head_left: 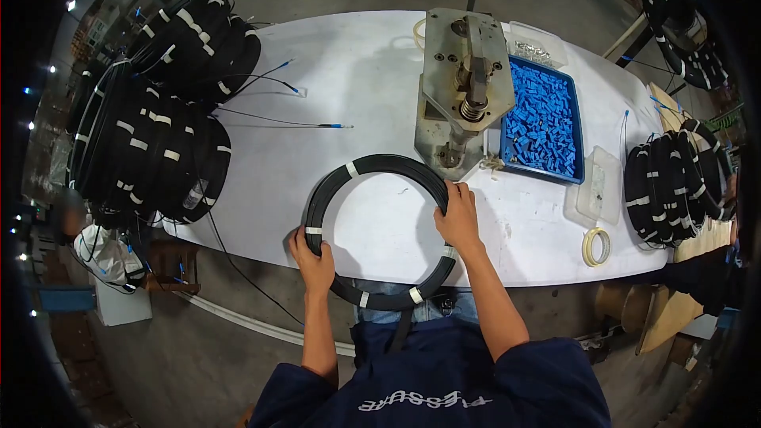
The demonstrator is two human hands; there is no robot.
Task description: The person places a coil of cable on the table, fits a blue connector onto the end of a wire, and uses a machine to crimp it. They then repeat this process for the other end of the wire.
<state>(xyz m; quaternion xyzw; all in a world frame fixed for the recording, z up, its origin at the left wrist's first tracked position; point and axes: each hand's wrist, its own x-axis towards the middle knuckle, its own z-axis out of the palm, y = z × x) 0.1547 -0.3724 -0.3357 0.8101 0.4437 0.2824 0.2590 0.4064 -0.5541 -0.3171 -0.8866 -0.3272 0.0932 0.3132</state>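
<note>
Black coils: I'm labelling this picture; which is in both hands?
The lone coil over the near edge of the table, with left hand and right hand on it; the other coils are bunched toward the picture's sides.

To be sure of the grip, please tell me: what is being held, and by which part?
A black cable coil: the left hand grips its left side, the right hand its right.

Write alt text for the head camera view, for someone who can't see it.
A left hand and right hand hold a taped black coil over the near edge of a white table. Beyond stand a metal machine and a blue tray of small blue parts; piled coils sit at left, further coils at right.
</note>
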